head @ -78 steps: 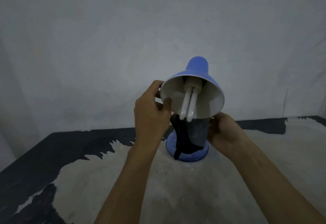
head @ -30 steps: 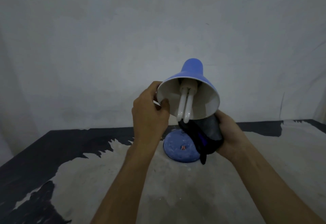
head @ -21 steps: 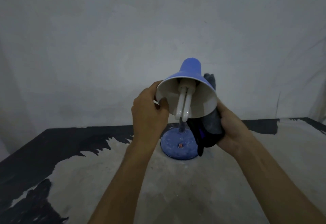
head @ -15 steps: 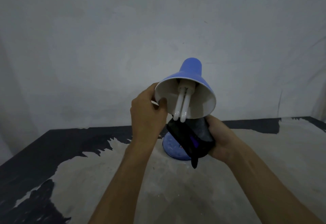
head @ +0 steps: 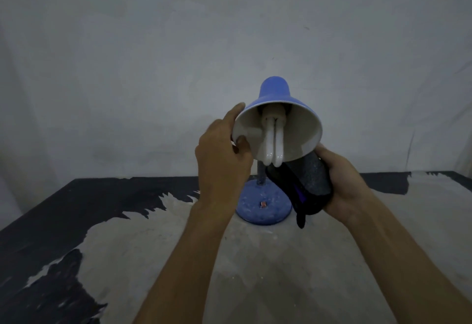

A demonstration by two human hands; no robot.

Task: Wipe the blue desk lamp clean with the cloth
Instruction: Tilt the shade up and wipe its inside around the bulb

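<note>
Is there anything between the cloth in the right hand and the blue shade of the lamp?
Nothing visible does. The right hand holds the cloth just under the lower rim of the shade. The left hand grips the opposite rim.

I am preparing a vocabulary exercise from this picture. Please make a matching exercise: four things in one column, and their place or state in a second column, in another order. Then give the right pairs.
Things:
1. lamp shade
2. cloth
3. lamp base
4. bulb

Place or state:
A. stands on the table
B. held in the right hand
C. white, sticks out of the shade
D. rim gripped by the left hand

Pairs: 1-D, 2-B, 3-A, 4-C
</note>
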